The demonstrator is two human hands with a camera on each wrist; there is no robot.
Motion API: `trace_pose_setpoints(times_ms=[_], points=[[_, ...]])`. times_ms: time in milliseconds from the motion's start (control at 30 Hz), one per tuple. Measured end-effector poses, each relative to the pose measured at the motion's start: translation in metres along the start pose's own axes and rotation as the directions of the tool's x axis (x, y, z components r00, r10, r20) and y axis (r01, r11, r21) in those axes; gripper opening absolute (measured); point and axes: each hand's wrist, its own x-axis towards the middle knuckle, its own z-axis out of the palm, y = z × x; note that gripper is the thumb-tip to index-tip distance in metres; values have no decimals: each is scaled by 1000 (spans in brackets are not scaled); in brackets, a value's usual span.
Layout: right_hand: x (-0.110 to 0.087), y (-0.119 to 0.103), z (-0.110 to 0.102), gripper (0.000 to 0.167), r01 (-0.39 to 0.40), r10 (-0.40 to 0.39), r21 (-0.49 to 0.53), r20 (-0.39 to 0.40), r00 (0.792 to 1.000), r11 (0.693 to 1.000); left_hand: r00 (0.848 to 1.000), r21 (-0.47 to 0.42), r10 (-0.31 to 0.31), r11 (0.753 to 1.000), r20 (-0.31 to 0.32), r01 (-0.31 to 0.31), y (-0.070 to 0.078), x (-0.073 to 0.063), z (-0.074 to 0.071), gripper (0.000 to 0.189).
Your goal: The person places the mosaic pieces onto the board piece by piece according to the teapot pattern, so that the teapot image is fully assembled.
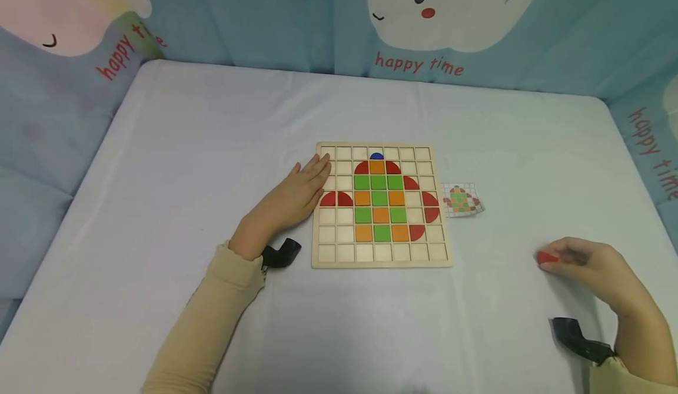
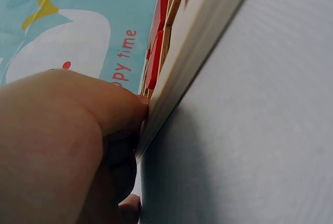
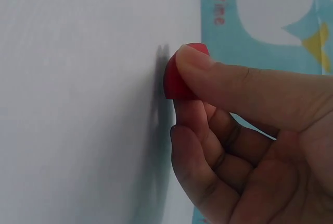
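Observation:
A wooden grid board (image 1: 381, 264) lies mid-table, with green squares (image 1: 379, 198), orange squares (image 1: 381, 215) and red quarter-circle pieces (image 1: 416, 232) in its cells. One blue half-circle (image 1: 376, 156) sits in the top row. My left hand (image 1: 296, 197) rests with extended fingers against the board's left edge; the left wrist view shows its thumb (image 2: 122, 104) touching the side. Off to the right, my right hand (image 1: 593, 267) pinches a red piece (image 3: 179, 81) with a curved edge between thumb and fingers, close above the tablecloth. The fingers partly cover that piece.
A small printed pattern card (image 1: 462, 199) lies against the board's right edge. Black wrist-camera mounts (image 1: 574, 335) stick out beside both wrists. White cloth (image 1: 212, 146) covers the table, and a blue printed curtain (image 1: 265, 23) hangs along the back and sides.

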Motion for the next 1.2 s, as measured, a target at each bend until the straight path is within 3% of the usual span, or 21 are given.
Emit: trace_pose_setpoints(times_ms=[267,433,700,967,1200], points=[[4,-27,-3,25,139,-140,-20,-83,987,990,1000,-6,5,1000,-9,-5,0,1,-1,52],[7,-48,-5,19,189,-187,33,-71,980,981,1000,-16,18,1000,-7,-18,1,3,-1,52],[24,-83,-1,12,348,-345,36,-66,936,937,1000,-5,22,1000,-2,-22,2,5,-2,52],[35,-109,1,12,400,-400,98,-26,916,911,1000,2,-5,1000,13,5,3,5,-5,52],[38,-125,7,13,377,-386,148,33,922,914,1000,-18,-6,1000,1,6,2,0,-3,52]])
